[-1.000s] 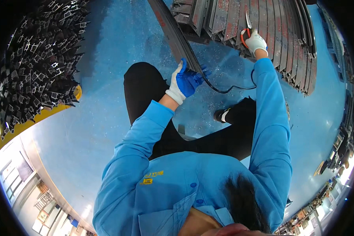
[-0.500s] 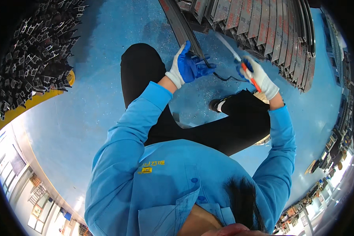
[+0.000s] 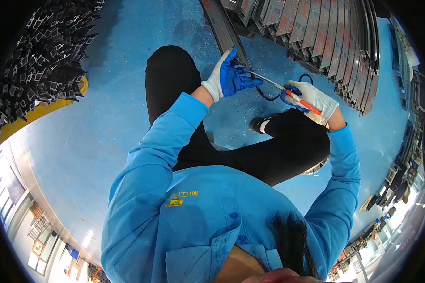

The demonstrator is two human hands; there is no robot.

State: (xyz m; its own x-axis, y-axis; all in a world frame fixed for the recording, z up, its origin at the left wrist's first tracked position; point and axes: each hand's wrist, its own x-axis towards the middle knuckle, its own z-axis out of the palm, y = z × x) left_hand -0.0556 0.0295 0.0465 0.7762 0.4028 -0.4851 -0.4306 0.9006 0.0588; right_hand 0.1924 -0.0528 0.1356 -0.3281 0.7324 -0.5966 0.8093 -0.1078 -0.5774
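Observation:
My left hand, in a white glove with a blue coated palm, cradles the near end of a long dark metal profile between raised thumb and fingers. A thin black strip hangs from that end, curving over to my right hand. My right hand, gloved alike, is closed round the orange handle of a knife. Its slim metal blade points up-left, the tip close to my left fingers. A loop of the black strip rises beyond my right hand; whether the fingers also pinch it is hidden.
Stacked grey profiles with red print rise at the far right. More dark profiles fill a yellow-edged rack at the far left. My bent legs sit below my hands. Small scraps dot the blue floor.
The knife has swung left and now appears edge-on, its tip by my left hand. My right hand has moved slightly right and down. The strip's loop now shows above it.

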